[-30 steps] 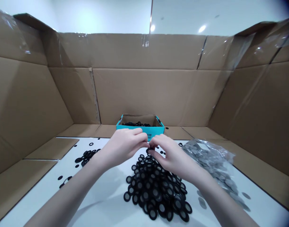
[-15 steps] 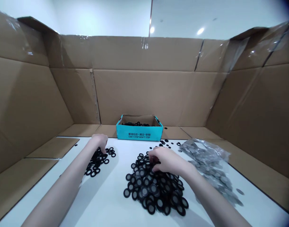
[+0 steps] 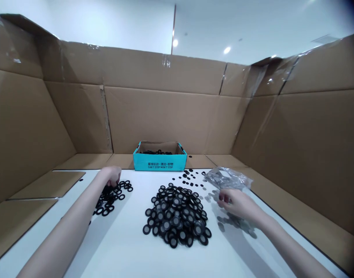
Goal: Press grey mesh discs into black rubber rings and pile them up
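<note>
My left hand [image 3: 111,176] is curled downward at the far end of a small heap of black rings [image 3: 110,200], and its fingertips are hidden among them. A larger mound of black rings with grey centres [image 3: 176,216] lies mid-table between my hands, touched by neither. My right hand [image 3: 235,203] hangs over scattered grey metal discs [image 3: 230,220], fingers drawn together. I cannot tell whether either hand holds anything. Behind it lies a clear plastic bag of grey discs [image 3: 227,177].
A teal cardboard box [image 3: 160,162] with black rings inside stands at the table's far edge. Small black discs [image 3: 191,177] lie before it. Cardboard walls [image 3: 165,119] rise around the white table [image 3: 116,251] on the far and both sides.
My right hand has moved from the large mound rightward to the grey discs. My left hand stays at the small heap. The plastic bag now looks smaller and farther away as the view has shifted.
</note>
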`<state>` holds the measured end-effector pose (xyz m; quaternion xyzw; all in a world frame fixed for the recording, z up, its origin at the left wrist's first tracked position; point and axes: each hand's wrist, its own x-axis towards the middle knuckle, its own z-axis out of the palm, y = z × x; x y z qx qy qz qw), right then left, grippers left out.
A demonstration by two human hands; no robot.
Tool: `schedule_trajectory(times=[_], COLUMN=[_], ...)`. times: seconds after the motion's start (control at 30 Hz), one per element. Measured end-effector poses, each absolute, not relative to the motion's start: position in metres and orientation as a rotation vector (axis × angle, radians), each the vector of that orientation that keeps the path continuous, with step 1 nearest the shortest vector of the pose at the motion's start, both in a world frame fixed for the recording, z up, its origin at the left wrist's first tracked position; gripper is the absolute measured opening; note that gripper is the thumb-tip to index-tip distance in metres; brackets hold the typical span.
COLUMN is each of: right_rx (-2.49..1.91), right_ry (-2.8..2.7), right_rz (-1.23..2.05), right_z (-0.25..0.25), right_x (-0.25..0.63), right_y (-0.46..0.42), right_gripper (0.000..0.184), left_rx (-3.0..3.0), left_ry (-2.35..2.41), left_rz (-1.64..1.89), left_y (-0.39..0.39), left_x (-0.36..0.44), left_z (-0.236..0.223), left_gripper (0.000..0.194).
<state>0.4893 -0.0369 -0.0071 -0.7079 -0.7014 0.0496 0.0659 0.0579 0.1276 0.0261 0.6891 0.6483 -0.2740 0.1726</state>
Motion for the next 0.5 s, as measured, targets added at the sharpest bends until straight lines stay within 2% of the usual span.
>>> schedule_trajectory(times=[0.33,0.5], right_rx=[-2.276,-2.308], right_ry=[-1.921,-1.919], right_rz=[-0.144,-0.223], right_z=[-0.044,-0.051], right_x=[0.502,0.497], right_y=[-0.031,-0.02], right_gripper=[0.032,0.024], left_rx=[1.98,1.98], left_ry=[1.841,1.844], left_rz=[-0.651,-0.632], left_y=[0.129,0.128], left_x=[0.058,0.054], left_z=[0.033,0.032], left_gripper=[0.032,0.032])
